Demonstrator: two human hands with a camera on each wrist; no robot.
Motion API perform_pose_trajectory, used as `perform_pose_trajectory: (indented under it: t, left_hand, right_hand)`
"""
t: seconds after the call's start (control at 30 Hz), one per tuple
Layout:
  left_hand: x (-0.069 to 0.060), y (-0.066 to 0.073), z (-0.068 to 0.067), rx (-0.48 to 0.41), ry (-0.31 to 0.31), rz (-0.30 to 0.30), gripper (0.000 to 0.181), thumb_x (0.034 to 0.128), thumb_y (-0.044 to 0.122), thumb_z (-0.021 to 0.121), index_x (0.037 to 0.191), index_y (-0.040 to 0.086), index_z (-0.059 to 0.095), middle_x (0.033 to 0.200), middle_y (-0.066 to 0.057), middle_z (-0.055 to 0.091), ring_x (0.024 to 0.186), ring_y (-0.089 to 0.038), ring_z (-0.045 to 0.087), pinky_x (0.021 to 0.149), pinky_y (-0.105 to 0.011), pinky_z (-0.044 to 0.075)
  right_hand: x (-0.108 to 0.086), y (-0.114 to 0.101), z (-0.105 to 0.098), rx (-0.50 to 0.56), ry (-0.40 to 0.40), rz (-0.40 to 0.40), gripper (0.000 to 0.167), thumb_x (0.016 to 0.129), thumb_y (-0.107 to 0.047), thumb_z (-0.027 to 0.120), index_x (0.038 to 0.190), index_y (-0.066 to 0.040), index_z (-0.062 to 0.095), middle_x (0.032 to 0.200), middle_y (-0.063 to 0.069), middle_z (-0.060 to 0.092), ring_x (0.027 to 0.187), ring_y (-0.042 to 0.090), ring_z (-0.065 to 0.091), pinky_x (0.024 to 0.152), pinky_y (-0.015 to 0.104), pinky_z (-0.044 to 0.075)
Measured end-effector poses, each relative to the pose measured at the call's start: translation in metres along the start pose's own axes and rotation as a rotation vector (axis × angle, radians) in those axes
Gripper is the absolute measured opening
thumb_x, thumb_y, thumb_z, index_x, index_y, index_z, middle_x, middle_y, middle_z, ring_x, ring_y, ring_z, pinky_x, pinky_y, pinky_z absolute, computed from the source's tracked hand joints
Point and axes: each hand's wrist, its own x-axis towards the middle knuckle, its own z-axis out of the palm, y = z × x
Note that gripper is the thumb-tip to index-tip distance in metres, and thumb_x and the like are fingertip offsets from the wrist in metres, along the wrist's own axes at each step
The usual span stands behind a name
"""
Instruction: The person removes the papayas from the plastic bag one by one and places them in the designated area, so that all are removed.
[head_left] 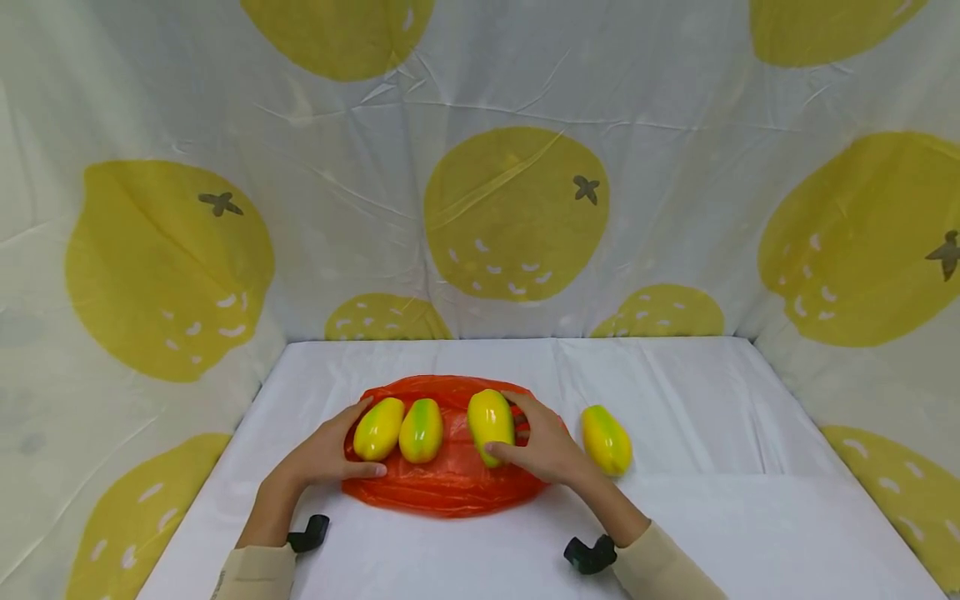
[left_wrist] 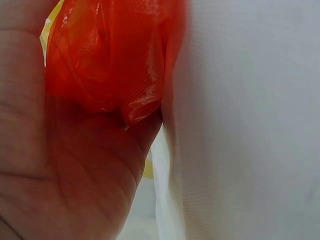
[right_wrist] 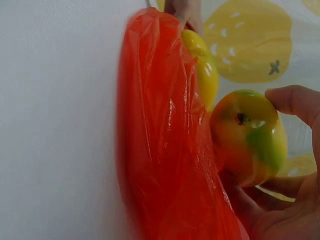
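Observation:
A red plastic bag [head_left: 457, 492] lies on the white cloth with two yellow-green mangoes, one at the left [head_left: 378, 429] and one beside it [head_left: 422, 431]. At the bag's left end my left hand [head_left: 324, 450] curls round its edge, thumb in front; in the left wrist view red film [left_wrist: 110, 55] lies against the palm [left_wrist: 80, 165]. My right hand [head_left: 546, 442] grips a third mango [head_left: 490, 421] between thumb and fingers over the bag's right part. The right wrist view has this mango [right_wrist: 247, 137] in the fingers, beside the bag [right_wrist: 165, 130].
Another yellow-green mango [head_left: 606, 440] lies on the white cloth [head_left: 712, 525], right of the bag and close to my right wrist. Behind and at both sides hang cloth walls [head_left: 352, 208] printed with yellow lemons.

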Motion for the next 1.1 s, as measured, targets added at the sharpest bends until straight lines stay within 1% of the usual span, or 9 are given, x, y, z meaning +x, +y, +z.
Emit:
perform_pose_trajectory:
  t: [0.17, 0.4, 0.57, 0.7, 0.83, 0.93, 1.1]
  left_hand:
    - [-0.001, 0.001, 0.001, 0.002, -0.001, -0.014, 0.122, 0.0675, 0.061, 0.089, 0.162, 0.015, 0.027, 0.157, -0.009, 0.046, 0.139, -0.035, 0.048, 0.107, -0.064, 0.049]
    - [-0.002, 0.0, 0.001, 0.0, -0.006, -0.019, 0.121, 0.0678, 0.06, 0.089, 0.162, 0.016, 0.027, 0.157, -0.008, 0.045, 0.14, -0.035, 0.047, 0.107, -0.064, 0.049]
    - [-0.002, -0.001, 0.0, -0.001, -0.005, -0.018, 0.12, 0.0678, 0.059, 0.089, 0.162, 0.017, 0.027, 0.156, -0.007, 0.046, 0.139, -0.034, 0.047, 0.105, -0.062, 0.051]
    - [-0.003, -0.001, 0.002, 0.001, -0.014, -0.022, 0.121, 0.0671, 0.059, 0.089, 0.162, 0.017, 0.027, 0.156, -0.007, 0.046, 0.139, -0.034, 0.047, 0.104, -0.061, 0.052]
    - [-0.003, -0.001, 0.002, 0.001, -0.021, -0.026, 0.122, 0.0675, 0.06, 0.089, 0.162, 0.016, 0.026, 0.157, -0.008, 0.045, 0.14, -0.035, 0.047, 0.105, -0.061, 0.052]
    - [-0.002, 0.0, 0.002, -0.003, -0.013, -0.026, 0.122, 0.0677, 0.059, 0.089, 0.162, 0.015, 0.026, 0.158, -0.009, 0.044, 0.14, -0.035, 0.046, 0.107, -0.063, 0.049]
    - [-0.001, -0.002, 0.0, 0.004, -0.006, -0.011, 0.122, 0.0683, 0.06, 0.089, 0.163, 0.015, 0.026, 0.157, -0.009, 0.045, 0.14, -0.035, 0.047, 0.108, -0.064, 0.047]
  right_hand:
    - [-0.005, 0.001, -0.011, -0.007, 0.032, -0.011, 0.08, 0.083, -0.041, 0.082, 0.152, -0.023, 0.046, 0.137, -0.004, 0.059, 0.113, 0.016, 0.06, 0.092, 0.033, 0.06]
    - [-0.012, 0.002, -0.023, -0.021, 0.054, 0.034, 0.081, 0.082, -0.04, 0.084, 0.152, -0.024, 0.047, 0.134, -0.003, 0.06, 0.115, 0.019, 0.06, 0.088, 0.036, 0.062]
    - [-0.015, 0.005, -0.032, -0.006, 0.08, 0.022, 0.081, 0.082, -0.037, 0.084, 0.152, -0.023, 0.047, 0.137, -0.001, 0.058, 0.115, 0.022, 0.06, 0.089, 0.037, 0.062]
    - [-0.019, 0.008, -0.038, -0.012, 0.079, 0.019, 0.083, 0.082, -0.04, 0.084, 0.153, -0.023, 0.045, 0.14, 0.0, 0.056, 0.116, 0.022, 0.06, 0.088, 0.036, 0.062]
    - [-0.024, 0.01, -0.046, -0.028, 0.088, 0.015, 0.083, 0.083, -0.041, 0.084, 0.153, -0.023, 0.044, 0.14, 0.001, 0.056, 0.116, 0.023, 0.06, 0.09, 0.037, 0.061]
    - [-0.025, 0.01, -0.053, -0.03, 0.101, -0.001, 0.082, 0.084, -0.04, 0.083, 0.154, -0.021, 0.043, 0.14, 0.003, 0.057, 0.115, 0.025, 0.062, 0.091, 0.04, 0.061]
    - [-0.029, 0.013, -0.063, 0.004, 0.106, 0.0, 0.081, 0.085, -0.037, 0.083, 0.154, -0.02, 0.043, 0.138, 0.006, 0.057, 0.114, 0.027, 0.063, 0.095, 0.044, 0.06]
